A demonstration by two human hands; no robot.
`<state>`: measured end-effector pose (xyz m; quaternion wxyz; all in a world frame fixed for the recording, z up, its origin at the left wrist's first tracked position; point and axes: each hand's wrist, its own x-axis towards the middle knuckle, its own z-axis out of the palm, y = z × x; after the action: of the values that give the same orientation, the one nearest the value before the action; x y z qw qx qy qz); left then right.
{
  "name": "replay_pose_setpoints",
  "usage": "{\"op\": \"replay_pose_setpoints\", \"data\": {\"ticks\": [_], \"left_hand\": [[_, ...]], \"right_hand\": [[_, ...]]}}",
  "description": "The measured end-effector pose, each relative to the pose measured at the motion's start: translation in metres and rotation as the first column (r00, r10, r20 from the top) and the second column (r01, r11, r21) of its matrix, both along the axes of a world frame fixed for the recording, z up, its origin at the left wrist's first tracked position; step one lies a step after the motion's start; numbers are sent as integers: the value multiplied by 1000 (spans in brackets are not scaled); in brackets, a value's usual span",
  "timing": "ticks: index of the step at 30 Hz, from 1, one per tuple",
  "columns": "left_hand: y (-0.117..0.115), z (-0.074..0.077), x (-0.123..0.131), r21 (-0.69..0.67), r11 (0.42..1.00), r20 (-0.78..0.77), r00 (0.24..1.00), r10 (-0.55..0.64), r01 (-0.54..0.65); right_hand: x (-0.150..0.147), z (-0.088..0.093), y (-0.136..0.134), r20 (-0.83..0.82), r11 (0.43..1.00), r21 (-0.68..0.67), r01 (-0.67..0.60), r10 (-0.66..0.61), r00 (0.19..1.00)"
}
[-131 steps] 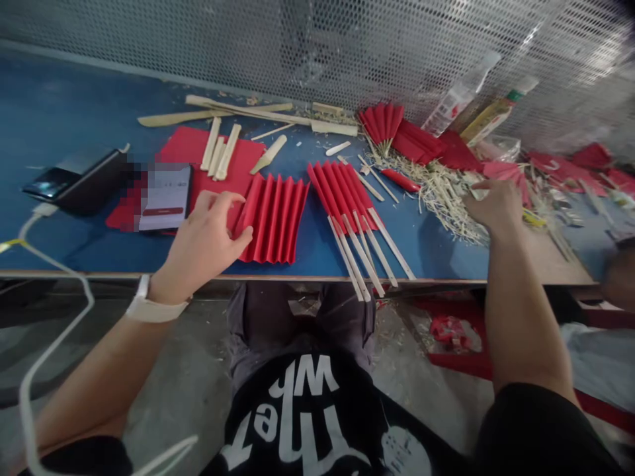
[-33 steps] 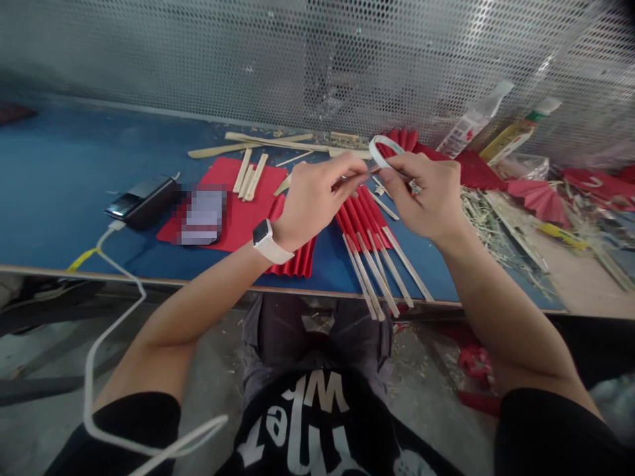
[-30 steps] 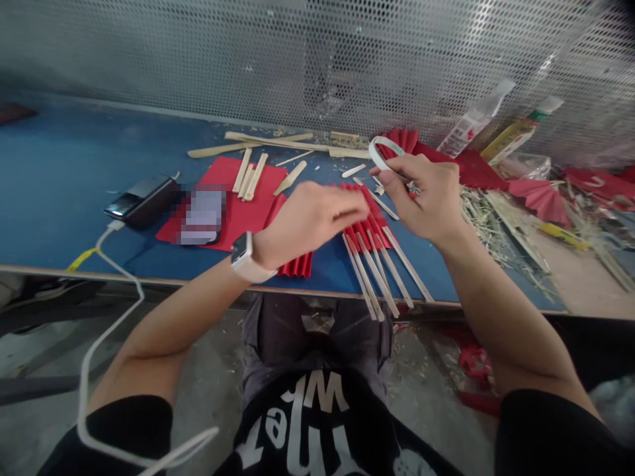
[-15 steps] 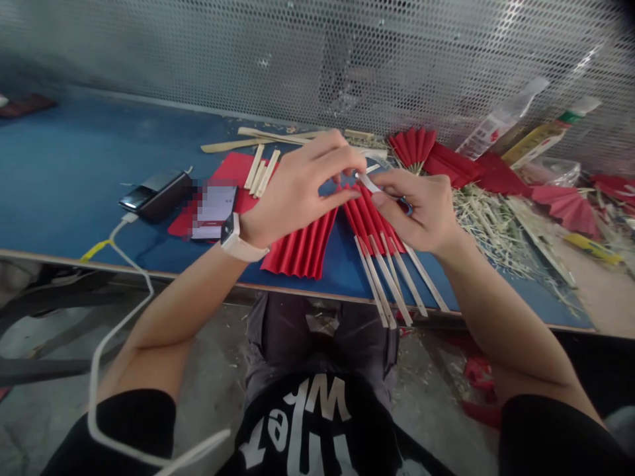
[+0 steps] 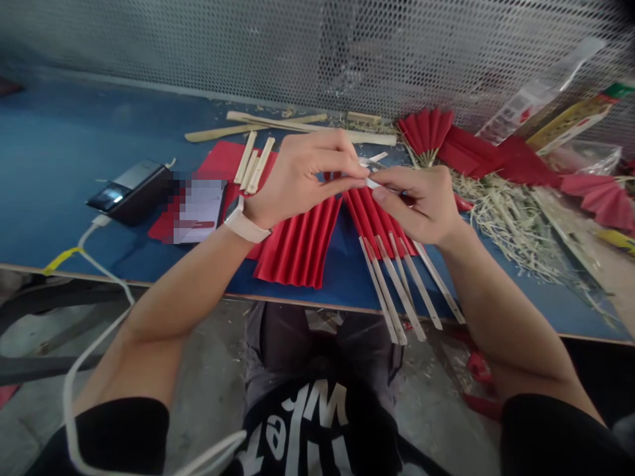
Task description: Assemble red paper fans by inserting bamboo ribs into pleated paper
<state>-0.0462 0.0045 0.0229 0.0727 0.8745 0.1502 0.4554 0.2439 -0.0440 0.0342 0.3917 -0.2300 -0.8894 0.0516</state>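
My left hand [image 5: 317,168] pinches at the tip of a small white strip [image 5: 372,184], thumb and forefinger together. My right hand [image 5: 421,201] holds the strip's other end between thumb and fingers. Whether it is tape or something stiffer I cannot tell. Below my left hand lies a pleated red paper sheet [image 5: 297,251]. Beneath my right hand is another pleated red paper [image 5: 367,211], partly hidden, with several thin flat bamboo slats [image 5: 397,284] on it that stick out past the table's front edge.
Left of my hands are a phone [image 5: 201,208] on red paper, a black device [image 5: 131,192] with a white cable [image 5: 96,330], and short bamboo pieces [image 5: 260,165]. Long bamboo strips [image 5: 297,125] lie behind. To the right are a red fan [image 5: 426,132], shavings [image 5: 516,218] and bottles [image 5: 580,122].
My left fingers have closed and come to the strip's end, where they were spread apart before. The view has shifted slightly, and my right hand keeps its grip.
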Motion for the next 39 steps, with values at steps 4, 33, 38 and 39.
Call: {"op": "replay_pose_setpoints", "data": {"ticks": [4, 33, 38, 39], "left_hand": [[-2, -5, 3, -42, 997, 22, 998, 61, -60], [-17, -7, 14, -434, 896, -104, 982, -157, 98], [-20, -12, 18, -425, 904, -8, 998, -60, 51], [-21, -13, 19, -411, 911, -5, 999, -36, 30]], "right_hand": [[2, -4, -5, 3, 997, -61, 37, -37, 999], [18, -26, 20, -199, 939, -285, -192, 138, 970], [13, -23, 11, -248, 985, -163, 53, -93, 964], [12, -21, 8, -230, 985, -140, 101, -132, 964]]}}
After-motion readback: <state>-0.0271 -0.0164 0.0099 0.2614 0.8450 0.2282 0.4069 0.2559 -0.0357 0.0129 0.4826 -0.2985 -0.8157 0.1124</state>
